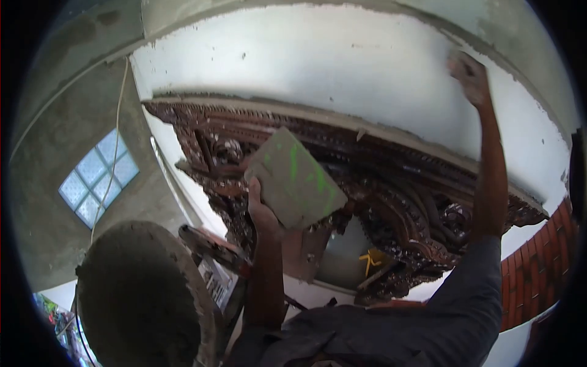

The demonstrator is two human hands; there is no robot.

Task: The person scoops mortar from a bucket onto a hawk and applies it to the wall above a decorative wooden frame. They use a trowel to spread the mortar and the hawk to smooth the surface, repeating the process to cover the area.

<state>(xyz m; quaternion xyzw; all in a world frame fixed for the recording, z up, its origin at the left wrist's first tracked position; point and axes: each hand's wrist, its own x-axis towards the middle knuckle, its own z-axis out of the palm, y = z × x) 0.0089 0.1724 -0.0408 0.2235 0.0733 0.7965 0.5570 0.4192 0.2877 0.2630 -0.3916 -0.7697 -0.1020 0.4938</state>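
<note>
My left hand [263, 211] is closed on the near left edge of a flat grey board [296, 180] with bright green streaks, held tilted in front of the dark carved wood. Up at the far right, my right hand [469, 73] is raised against the upper part of the white wall panel [293, 55]. Its fingers look curled and partly blurred, and whether anything is between them is hidden. The carved wooden piece [403, 165] runs below the white panel.
A large round container [147, 293] with a grey-crusted rim stands at the lower left. A thin cord [119, 116] hangs by a glass-block window [99, 177]. Red brickwork [538, 263] is at the right; something yellow [372, 260] shows below the carving.
</note>
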